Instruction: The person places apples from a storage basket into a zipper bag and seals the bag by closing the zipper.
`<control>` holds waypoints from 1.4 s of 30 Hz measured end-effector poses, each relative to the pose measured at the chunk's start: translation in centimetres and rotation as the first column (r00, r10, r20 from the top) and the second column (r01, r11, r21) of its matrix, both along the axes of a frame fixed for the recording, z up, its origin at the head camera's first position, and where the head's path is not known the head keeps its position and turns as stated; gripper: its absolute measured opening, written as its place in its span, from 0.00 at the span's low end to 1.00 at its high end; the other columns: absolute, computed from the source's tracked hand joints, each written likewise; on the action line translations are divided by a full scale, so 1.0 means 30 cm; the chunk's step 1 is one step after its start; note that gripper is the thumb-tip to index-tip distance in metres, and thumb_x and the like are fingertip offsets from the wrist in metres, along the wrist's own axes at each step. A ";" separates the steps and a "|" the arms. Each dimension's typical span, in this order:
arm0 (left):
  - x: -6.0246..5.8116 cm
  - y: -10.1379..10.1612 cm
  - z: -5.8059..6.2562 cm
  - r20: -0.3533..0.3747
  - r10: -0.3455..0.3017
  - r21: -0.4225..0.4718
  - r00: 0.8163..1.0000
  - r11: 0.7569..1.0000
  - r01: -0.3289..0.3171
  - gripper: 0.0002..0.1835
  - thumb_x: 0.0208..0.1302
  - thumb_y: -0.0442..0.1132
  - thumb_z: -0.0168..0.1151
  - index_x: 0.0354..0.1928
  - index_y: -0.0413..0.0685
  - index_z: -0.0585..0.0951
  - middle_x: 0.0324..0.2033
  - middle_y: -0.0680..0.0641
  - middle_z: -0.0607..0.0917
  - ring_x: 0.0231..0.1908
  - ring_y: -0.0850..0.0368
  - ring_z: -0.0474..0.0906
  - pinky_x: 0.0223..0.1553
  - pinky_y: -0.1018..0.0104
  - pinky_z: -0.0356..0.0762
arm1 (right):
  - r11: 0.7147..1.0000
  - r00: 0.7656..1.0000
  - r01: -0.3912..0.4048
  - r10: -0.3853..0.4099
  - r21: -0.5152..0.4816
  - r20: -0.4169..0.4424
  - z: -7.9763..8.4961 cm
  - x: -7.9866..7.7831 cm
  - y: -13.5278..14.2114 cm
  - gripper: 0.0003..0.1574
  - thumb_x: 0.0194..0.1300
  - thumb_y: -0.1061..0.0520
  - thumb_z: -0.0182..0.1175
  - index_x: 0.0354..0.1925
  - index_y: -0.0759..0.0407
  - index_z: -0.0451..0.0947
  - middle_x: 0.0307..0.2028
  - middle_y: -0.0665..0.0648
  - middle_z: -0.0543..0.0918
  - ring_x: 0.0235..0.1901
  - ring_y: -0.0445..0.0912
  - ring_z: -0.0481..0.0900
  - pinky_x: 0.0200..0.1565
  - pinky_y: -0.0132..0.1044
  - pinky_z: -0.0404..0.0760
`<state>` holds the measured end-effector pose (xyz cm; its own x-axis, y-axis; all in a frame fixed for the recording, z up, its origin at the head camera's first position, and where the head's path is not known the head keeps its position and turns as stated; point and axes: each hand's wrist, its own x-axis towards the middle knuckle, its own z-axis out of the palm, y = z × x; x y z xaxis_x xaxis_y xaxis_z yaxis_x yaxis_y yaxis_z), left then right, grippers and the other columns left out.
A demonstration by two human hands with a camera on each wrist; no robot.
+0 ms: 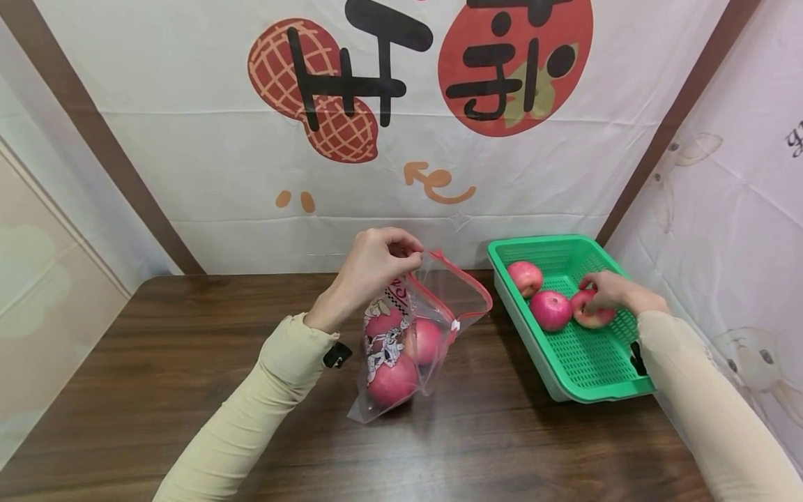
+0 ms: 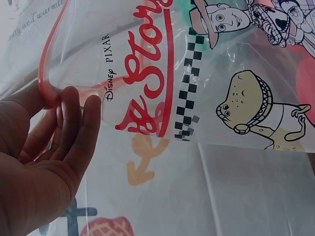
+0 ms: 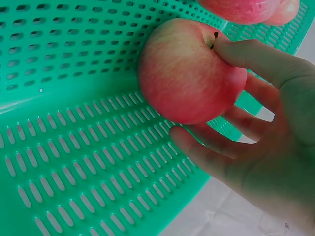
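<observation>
My left hand pinches the red zip edge of a clear printed zip bag, which stands on the table with its mouth spread. Several red apples show through its plastic. In the left wrist view, thumb and fingers meet at the red strip, beside cartoon figures and red lettering. My right hand is down in a green basket, its thumb by the stem of an apple and its fingers curled round the underside. Two more apples, one an even red, sit to its left in the basket.
A dark wooden table carries the bag and the basket. Behind it hangs a white printed cloth, close to the basket's far end. Another pale cloth stands along the right side.
</observation>
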<state>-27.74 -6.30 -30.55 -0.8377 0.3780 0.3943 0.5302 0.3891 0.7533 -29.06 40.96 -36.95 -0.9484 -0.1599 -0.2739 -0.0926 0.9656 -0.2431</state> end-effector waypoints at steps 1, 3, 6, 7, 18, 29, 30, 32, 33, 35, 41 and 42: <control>0.000 0.000 0.000 0.001 0.000 0.001 1.000 1.000 0.000 0.05 0.60 0.38 0.65 0.37 0.52 0.88 0.31 0.54 0.87 0.30 0.61 0.80 0.32 0.65 0.78 | 1.000 1.000 0.003 -0.003 0.006 -0.008 -0.002 0.000 0.000 0.37 0.45 0.59 0.69 0.54 0.73 0.74 0.42 0.70 0.78 0.42 0.58 0.73 0.41 0.42 0.75; 0.002 0.000 -0.001 0.003 -0.001 0.003 1.000 1.000 0.001 0.05 0.60 0.39 0.66 0.36 0.54 0.87 0.31 0.55 0.87 0.30 0.61 0.81 0.32 0.65 0.78 | 1.000 1.000 -0.006 0.007 0.017 -0.028 -0.006 0.003 -0.001 0.37 0.44 0.58 0.69 0.53 0.72 0.75 0.41 0.68 0.78 0.42 0.57 0.72 0.39 0.41 0.74; 0.004 0.001 -0.002 0.007 -0.004 0.006 1.000 1.000 0.004 0.04 0.60 0.39 0.66 0.36 0.54 0.87 0.31 0.55 0.87 0.31 0.61 0.81 0.33 0.65 0.79 | 0.999 0.999 -0.020 0.022 0.042 -0.043 -0.011 0.006 -0.002 0.36 0.43 0.57 0.69 0.51 0.71 0.75 0.39 0.66 0.77 0.41 0.56 0.70 0.38 0.40 0.73; 0.005 0.001 -0.003 0.011 -0.006 0.007 1.000 1.000 0.005 0.04 0.61 0.39 0.66 0.37 0.53 0.88 0.31 0.55 0.87 0.31 0.61 0.81 0.33 0.65 0.79 | 0.999 0.999 -0.021 0.023 0.047 -0.043 -0.012 0.007 -0.004 0.36 0.42 0.57 0.69 0.51 0.71 0.76 0.39 0.66 0.76 0.41 0.56 0.70 0.38 0.40 0.73; 0.006 -0.006 -0.012 0.018 -0.007 0.018 1.000 1.000 0.006 0.07 0.61 0.38 0.66 0.39 0.47 0.88 0.31 0.54 0.87 0.31 0.60 0.81 0.34 0.63 0.79 | 0.997 1.000 0.002 -0.001 0.080 -0.016 -0.018 0.010 -0.018 0.33 0.45 0.58 0.67 0.51 0.68 0.75 0.43 0.68 0.73 0.43 0.57 0.68 0.38 0.40 0.71; 0.008 -0.012 -0.007 0.015 -0.004 0.015 1.000 1.000 0.004 0.06 0.61 0.37 0.66 0.38 0.48 0.88 0.31 0.53 0.87 0.30 0.60 0.80 0.31 0.67 0.77 | 0.996 1.000 -0.019 0.019 0.090 -0.005 -0.008 0.009 -0.027 0.32 0.44 0.61 0.66 0.51 0.70 0.75 0.42 0.67 0.74 0.42 0.57 0.70 0.38 0.41 0.72; 0.009 -0.012 -0.006 0.016 -0.006 0.015 1.000 1.000 0.006 0.06 0.61 0.38 0.66 0.38 0.49 0.88 0.31 0.53 0.87 0.30 0.60 0.80 0.31 0.67 0.77 | 0.996 1.000 -0.016 0.017 0.090 -0.005 -0.009 0.009 -0.028 0.32 0.44 0.61 0.66 0.50 0.70 0.75 0.42 0.67 0.74 0.42 0.57 0.70 0.38 0.41 0.73; 0.011 -0.012 -0.004 0.018 -0.008 0.018 1.000 1.000 0.008 0.05 0.61 0.38 0.66 0.38 0.50 0.88 0.31 0.53 0.87 0.30 0.60 0.80 0.31 0.66 0.77 | 0.996 1.000 -0.009 0.009 0.093 -0.002 -0.011 0.010 -0.028 0.31 0.45 0.61 0.66 0.50 0.69 0.75 0.43 0.68 0.73 0.42 0.57 0.70 0.38 0.41 0.73; 0.011 -0.012 -0.004 0.020 -0.010 0.019 1.000 1.000 0.009 0.05 0.61 0.38 0.66 0.38 0.50 0.88 0.31 0.54 0.87 0.30 0.60 0.80 0.31 0.66 0.77 | 0.995 1.000 -0.006 0.007 0.096 -0.002 -0.011 0.012 -0.029 0.31 0.45 0.61 0.66 0.50 0.69 0.75 0.43 0.68 0.73 0.41 0.57 0.70 0.38 0.41 0.73; 0.013 -0.013 -0.004 0.023 -0.012 0.020 1.000 1.000 0.011 0.05 0.61 0.38 0.66 0.37 0.52 0.87 0.31 0.54 0.87 0.30 0.60 0.80 0.31 0.65 0.78 | 0.995 1.000 0.000 0.000 0.096 -0.001 -0.010 0.015 -0.031 0.31 0.46 0.60 0.66 0.50 0.69 0.75 0.43 0.68 0.73 0.41 0.57 0.70 0.37 0.41 0.73; 0.014 -0.015 -0.005 0.030 -0.013 0.027 0.999 1.000 0.013 0.04 0.61 0.38 0.66 0.37 0.53 0.87 0.31 0.54 0.87 0.30 0.59 0.80 0.31 0.65 0.78 | 0.995 1.000 0.025 -0.024 0.094 -0.008 -0.002 0.024 -0.036 0.32 0.44 0.60 0.67 0.50 0.69 0.74 0.42 0.67 0.74 0.42 0.57 0.70 0.37 0.41 0.73; 0.014 -0.015 -0.005 0.029 -0.012 0.027 0.999 1.000 0.012 0.04 0.61 0.38 0.66 0.37 0.53 0.87 0.31 0.54 0.87 0.30 0.60 0.80 0.31 0.65 0.78 | 0.995 0.999 0.032 -0.032 0.093 -0.010 0.000 0.024 -0.037 0.32 0.44 0.60 0.67 0.50 0.69 0.74 0.42 0.67 0.74 0.42 0.57 0.70 0.37 0.41 0.73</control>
<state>-27.31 -6.76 -30.70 -0.8445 0.3779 0.3796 0.5122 0.3626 0.7786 -28.34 39.85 -36.96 -0.9550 -0.1038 -0.2778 -0.0631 0.9864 -0.1517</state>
